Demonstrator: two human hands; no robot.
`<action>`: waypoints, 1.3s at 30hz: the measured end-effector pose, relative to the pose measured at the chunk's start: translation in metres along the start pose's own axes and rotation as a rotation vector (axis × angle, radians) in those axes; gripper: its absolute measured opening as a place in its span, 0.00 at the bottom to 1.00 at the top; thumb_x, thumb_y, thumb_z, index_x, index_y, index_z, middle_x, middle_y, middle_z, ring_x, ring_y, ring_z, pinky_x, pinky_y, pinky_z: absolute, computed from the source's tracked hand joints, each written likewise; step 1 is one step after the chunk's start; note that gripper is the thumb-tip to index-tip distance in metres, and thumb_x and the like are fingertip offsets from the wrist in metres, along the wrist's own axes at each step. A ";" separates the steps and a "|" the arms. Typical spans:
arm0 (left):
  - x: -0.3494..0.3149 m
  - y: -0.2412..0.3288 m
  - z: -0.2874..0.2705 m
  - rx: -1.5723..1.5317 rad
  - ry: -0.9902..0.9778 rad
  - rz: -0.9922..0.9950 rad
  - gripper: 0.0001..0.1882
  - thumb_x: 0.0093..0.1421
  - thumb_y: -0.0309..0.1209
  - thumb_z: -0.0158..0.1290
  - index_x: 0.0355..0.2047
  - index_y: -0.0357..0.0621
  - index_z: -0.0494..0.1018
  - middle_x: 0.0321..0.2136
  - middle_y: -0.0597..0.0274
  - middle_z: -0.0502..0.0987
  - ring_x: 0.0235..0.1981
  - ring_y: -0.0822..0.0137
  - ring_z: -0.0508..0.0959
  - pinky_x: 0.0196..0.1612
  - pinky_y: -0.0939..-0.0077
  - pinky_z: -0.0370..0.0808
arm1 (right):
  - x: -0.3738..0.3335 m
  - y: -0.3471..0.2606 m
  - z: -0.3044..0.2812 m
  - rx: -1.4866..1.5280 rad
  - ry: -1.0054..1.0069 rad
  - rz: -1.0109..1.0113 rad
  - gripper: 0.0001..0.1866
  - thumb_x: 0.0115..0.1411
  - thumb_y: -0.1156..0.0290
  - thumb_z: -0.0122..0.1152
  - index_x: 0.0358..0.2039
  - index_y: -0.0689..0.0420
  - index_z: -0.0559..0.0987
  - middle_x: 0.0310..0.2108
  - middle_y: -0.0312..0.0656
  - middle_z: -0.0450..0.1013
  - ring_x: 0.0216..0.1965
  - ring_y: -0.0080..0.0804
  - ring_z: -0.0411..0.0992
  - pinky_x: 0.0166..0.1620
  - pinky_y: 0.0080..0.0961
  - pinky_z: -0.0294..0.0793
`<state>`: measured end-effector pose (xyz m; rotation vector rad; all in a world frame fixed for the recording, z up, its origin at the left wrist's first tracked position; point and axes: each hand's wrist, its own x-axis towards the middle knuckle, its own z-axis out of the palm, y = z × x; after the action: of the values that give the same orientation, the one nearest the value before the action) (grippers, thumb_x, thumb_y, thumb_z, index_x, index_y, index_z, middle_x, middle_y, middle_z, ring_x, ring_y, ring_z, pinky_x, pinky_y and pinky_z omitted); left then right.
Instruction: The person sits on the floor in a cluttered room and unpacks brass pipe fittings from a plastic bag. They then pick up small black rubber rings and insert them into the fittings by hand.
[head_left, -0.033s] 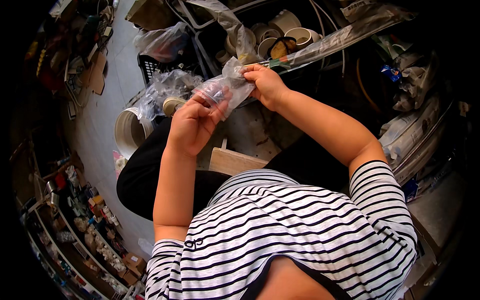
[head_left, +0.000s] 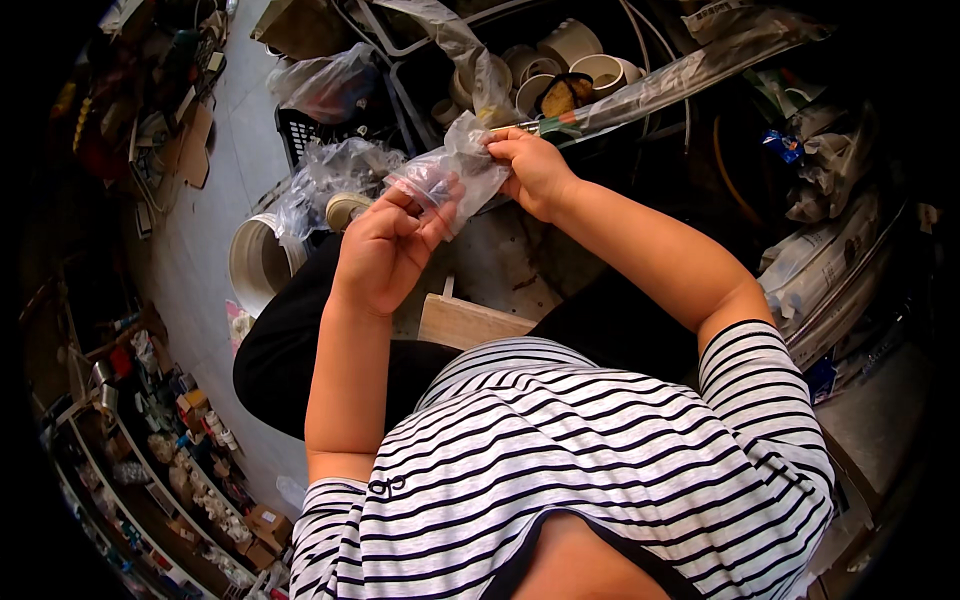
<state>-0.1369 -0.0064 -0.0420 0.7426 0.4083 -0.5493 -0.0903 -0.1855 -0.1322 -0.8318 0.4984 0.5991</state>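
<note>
Ahead of my chest, both hands are on a crumpled clear plastic bag [head_left: 478, 180]. My left hand [head_left: 378, 258] is closed around its lower left side, with the fingertips showing through the thin film. At the bag's upper right edge, the thumb and fingers of my right hand [head_left: 536, 174] pinch the plastic. Whether anything lies inside the bag is hard to make out. Just beyond the right fingertips, a long tube in clear wrapping [head_left: 660, 98] runs up to the right. More clear plastic [head_left: 335, 185] lies heaped left of the bag.
Left of my knee stands a white bucket [head_left: 245, 262]. A black crate [head_left: 300, 135] and a bin with several pale, round, hollow pieces [head_left: 600, 72] are ahead. A wooden board [head_left: 470, 322] sits between my legs. Shelves of small goods [head_left: 150, 470] line the left; wrapped bundles [head_left: 825, 265] lie right.
</note>
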 end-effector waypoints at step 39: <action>0.019 -0.010 -0.051 0.637 0.529 0.225 0.07 0.58 0.34 0.51 0.27 0.46 0.67 0.16 0.76 0.63 0.14 0.85 0.58 0.15 0.88 0.53 | 0.035 -0.026 -0.013 -0.300 0.061 -0.090 0.16 0.52 0.71 0.55 0.41 0.61 0.69 0.35 0.43 0.70 0.35 0.32 0.72 0.36 0.30 0.74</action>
<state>-0.1359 0.0189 -0.0914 1.5414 0.6377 -0.2549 -0.0494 -0.1992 -0.1473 -1.1537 0.4290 0.5740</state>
